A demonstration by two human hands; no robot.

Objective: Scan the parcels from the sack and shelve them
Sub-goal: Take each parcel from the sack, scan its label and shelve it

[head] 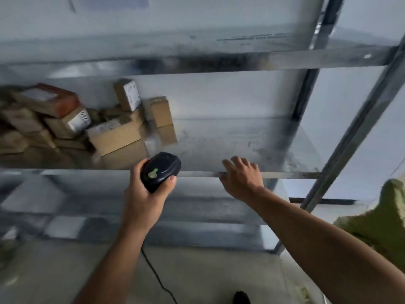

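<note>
The left hand grips the scanner. The right hand, spread and empty, is at the shelf edge, perhaps touching it; blur hides contact. Parcels lie loosely heaped at shelf left, the sack low right. Shoving another in could topple the heap, and the dangling cord might snag.

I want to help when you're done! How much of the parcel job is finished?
Done: a pile of cardboard parcels sits on the left of the shelf. In hand: the left hand grips the black scanner, while the right hand is empty, its fingers spread at the shelf's front edge. Left: the green sack at the right looks bulky, so probably more parcels wait inside, though its contents are hidden.
</note>
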